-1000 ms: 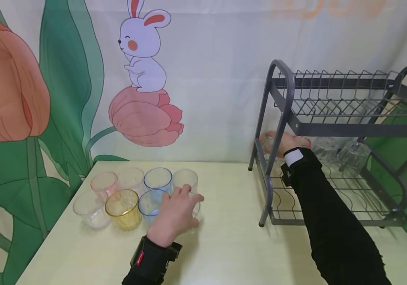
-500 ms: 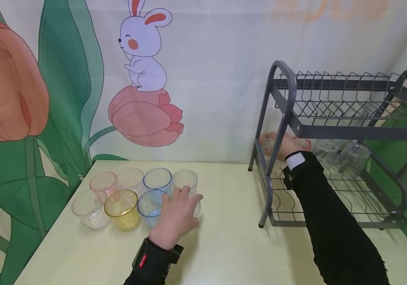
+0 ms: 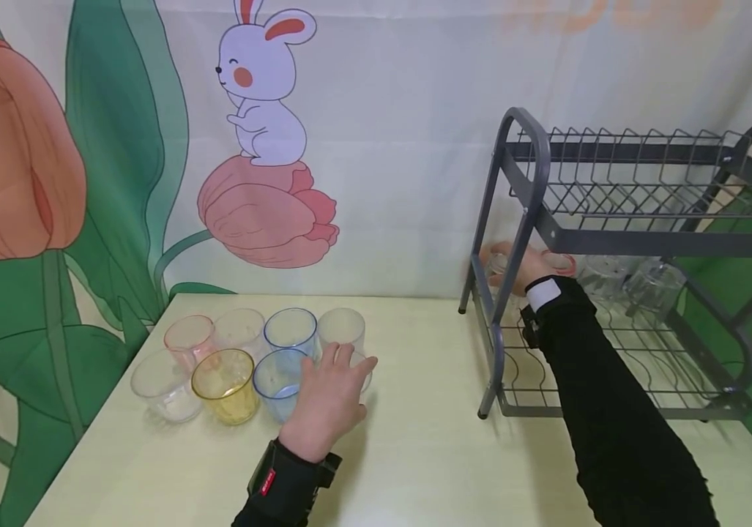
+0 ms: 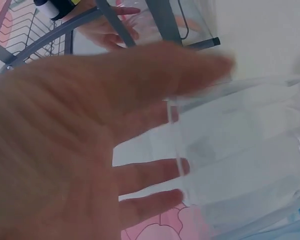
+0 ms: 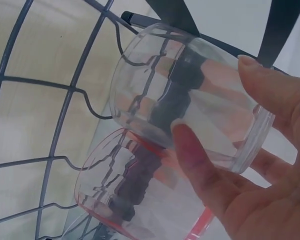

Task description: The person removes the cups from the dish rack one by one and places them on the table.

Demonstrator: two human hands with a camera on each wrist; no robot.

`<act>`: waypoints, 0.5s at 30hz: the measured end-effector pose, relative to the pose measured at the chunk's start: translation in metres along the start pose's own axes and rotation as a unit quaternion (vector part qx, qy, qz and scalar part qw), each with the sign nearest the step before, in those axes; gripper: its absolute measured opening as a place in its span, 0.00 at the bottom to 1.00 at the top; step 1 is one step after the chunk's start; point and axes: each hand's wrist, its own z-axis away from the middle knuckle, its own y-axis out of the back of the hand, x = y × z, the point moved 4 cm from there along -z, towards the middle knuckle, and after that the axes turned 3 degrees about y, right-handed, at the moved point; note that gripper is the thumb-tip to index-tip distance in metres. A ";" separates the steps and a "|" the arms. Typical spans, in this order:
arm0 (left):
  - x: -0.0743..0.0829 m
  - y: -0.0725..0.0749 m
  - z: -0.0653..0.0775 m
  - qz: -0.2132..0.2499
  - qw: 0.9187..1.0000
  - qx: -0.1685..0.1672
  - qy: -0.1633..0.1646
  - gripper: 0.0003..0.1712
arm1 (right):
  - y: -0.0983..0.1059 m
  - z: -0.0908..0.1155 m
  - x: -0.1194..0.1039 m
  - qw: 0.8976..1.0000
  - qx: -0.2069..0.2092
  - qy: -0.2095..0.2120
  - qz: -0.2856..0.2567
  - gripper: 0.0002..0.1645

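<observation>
On the lower shelf of the dish rack [image 3: 629,241], my right hand [image 3: 530,267] grips a clear glass [image 5: 215,95] between thumb and fingers near its thick base. Its wide mouth faces the rack wires in the right wrist view. A red-rimmed glass [image 5: 145,180] sits right beside it. Over on the table, my left hand [image 3: 326,399] is spread above a clear glass [image 4: 245,145], thumb on one side and fingertips right at the rim. The palm partly hides that glass in the head view. A blue-rimmed glass [image 3: 280,384] stands just left of these fingers.
A yellow glass [image 3: 225,388], a wide clear glass [image 3: 168,391], a pink-rimmed glass [image 3: 189,340] and several others cluster at the table's left. Two clear glasses, one of them a mug-like glass [image 3: 654,289], lie farther right on the lower shelf. The rack's upright [image 3: 510,271] crosses before my right hand.
Both hands keep nearly the same positions. The head view shifts slightly, and the glasses stay where they were.
</observation>
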 end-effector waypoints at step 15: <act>-0.003 0.018 0.001 0.094 0.994 -0.053 -0.004 0.63 | -0.010 -0.011 0.024 0.997 0.000 0.034 -0.074 0.35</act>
